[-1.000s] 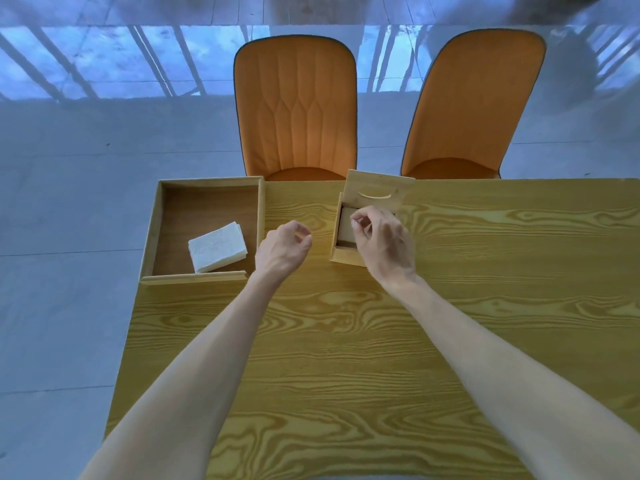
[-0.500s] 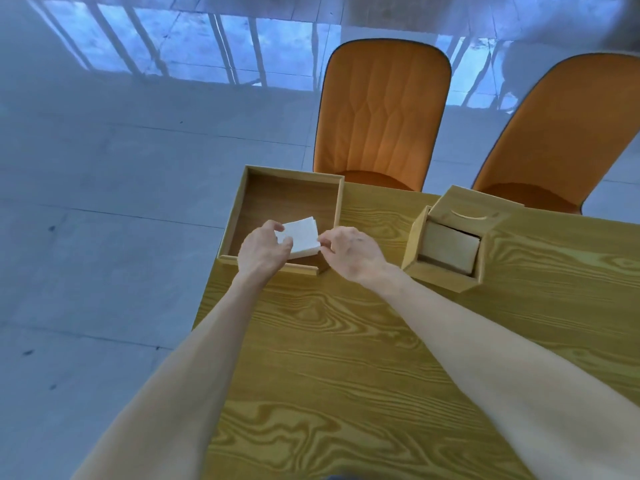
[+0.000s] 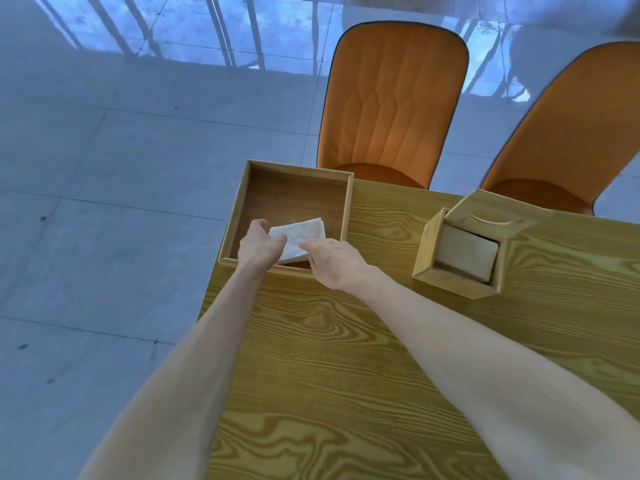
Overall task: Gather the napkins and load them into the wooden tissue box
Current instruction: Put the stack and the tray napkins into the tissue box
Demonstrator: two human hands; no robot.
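White napkins (image 3: 300,241) lie inside the tray (image 3: 347,209), left of the tissue box (image 3: 453,285), gripped by the left hand (image 3: 259,249) and right hand (image 3: 333,263).

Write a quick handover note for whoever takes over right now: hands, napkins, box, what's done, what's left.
Left hand and right hand: both closing on the napkins in the open tray; grip not clearly firm.
Tissue box: on the table, right of the tray, lid open, a stack already inside.
Done: one stack loaded.
Left: lift these napkins, load them into the box.
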